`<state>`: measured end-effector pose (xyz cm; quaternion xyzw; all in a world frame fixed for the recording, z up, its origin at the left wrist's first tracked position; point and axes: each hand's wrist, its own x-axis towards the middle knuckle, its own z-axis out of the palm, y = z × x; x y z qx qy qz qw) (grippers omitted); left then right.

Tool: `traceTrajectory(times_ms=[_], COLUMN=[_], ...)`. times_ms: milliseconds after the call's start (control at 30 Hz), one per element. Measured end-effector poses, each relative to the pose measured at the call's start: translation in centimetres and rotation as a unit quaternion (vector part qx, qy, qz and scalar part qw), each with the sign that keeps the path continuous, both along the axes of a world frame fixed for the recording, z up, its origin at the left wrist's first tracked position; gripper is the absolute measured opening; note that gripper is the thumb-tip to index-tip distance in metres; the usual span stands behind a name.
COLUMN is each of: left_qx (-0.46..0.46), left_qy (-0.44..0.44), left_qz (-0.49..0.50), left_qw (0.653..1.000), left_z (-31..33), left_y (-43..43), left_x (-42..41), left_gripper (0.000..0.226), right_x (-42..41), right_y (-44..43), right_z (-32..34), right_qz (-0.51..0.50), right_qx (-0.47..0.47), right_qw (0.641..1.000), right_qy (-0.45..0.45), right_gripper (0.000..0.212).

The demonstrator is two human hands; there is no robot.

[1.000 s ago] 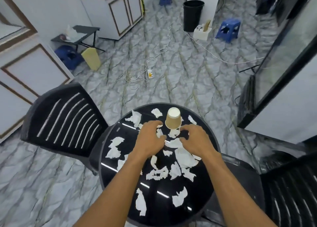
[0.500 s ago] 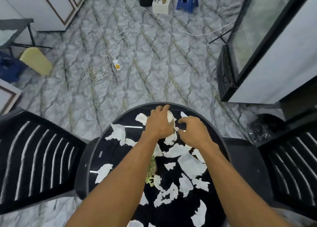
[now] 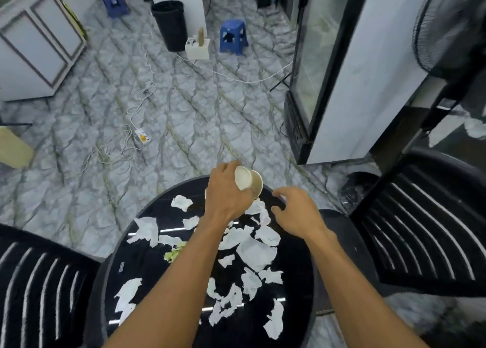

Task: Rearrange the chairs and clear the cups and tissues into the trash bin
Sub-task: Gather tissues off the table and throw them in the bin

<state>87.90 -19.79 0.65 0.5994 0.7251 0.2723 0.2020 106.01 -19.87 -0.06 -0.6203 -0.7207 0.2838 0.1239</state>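
Gripped a small tan paper cup (image 3: 249, 183) round its side wall with the left hand (image 3: 226, 197), fingers wrapped about the body. Had it lifted clear of the round glossy black table (image 3: 297, 290) and tipped over, one pale round end turned towards the camera. Judged it very light, thin-walled and easy to crush; could not see whether anything was inside. Best taken as here, lightly round the middle of the body and not squeezed at the rim.

Had the right hand (image 3: 297, 215) just to the right of the cup, low over the far edge of the table, fingers curled inward. Could not tell whether a scrap was pinched in them or nothing at all.

Saw torn white tissue pieces (image 3: 256, 253) strewn over the table: the nearest just left of the right hand and beneath the cup, most of the rest nearer the body, under and between both forearms. Judged them soft, limp and almost weightless, apt to tear or drift. Better swept into a bunch and pinched together than picked up singly.

Noted the tall black round trash bin (image 3: 171, 24) well beyond both hands, across the marbled floor, ahead and somewhat left of the left hand. Noted black slatted plastic chairs (image 3: 420, 229) outside either forearm, close beside the table.
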Motion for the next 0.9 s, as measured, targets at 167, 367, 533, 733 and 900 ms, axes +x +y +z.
traceTrajectory(times_ms=[167,367,533,733,900], left_qx=[0.027,0.032,0.012,-0.031,-0.068], left_qy=[-0.027,-0.033,-0.079,-0.093,-0.080], left_qz=[-0.073,-0.195,-0.286,-0.374,-0.432], left_qw=[0.997,0.980,0.955,0.922,0.896], left_z=[2.0,2.2,2.4,1.3,-1.8], left_y=[-3.2,-10.5,-17.4,-23.0,-25.0], left_x=[10.8,25.7,37.9,49.9,58.1], left_gripper=[0.062,0.063,0.057,0.054,0.056], right_x=[10.7,24.7,36.3,46.5,53.0], right_y=[-5.0,-14.8,-24.9,-34.2,-38.9], right_z=[2.3,4.3,4.5,3.4,-0.6], right_qz=[-0.078,-0.185,-0.296,-0.407,-0.499], right_qx=[0.036,0.066,0.037,0.023,-0.018], right_qw=[0.996,0.981,0.954,0.913,0.866], right_qy=[0.005,-0.009,-0.014,-0.007,0.022], right_gripper=[0.032,0.030,0.026,0.035,0.030])
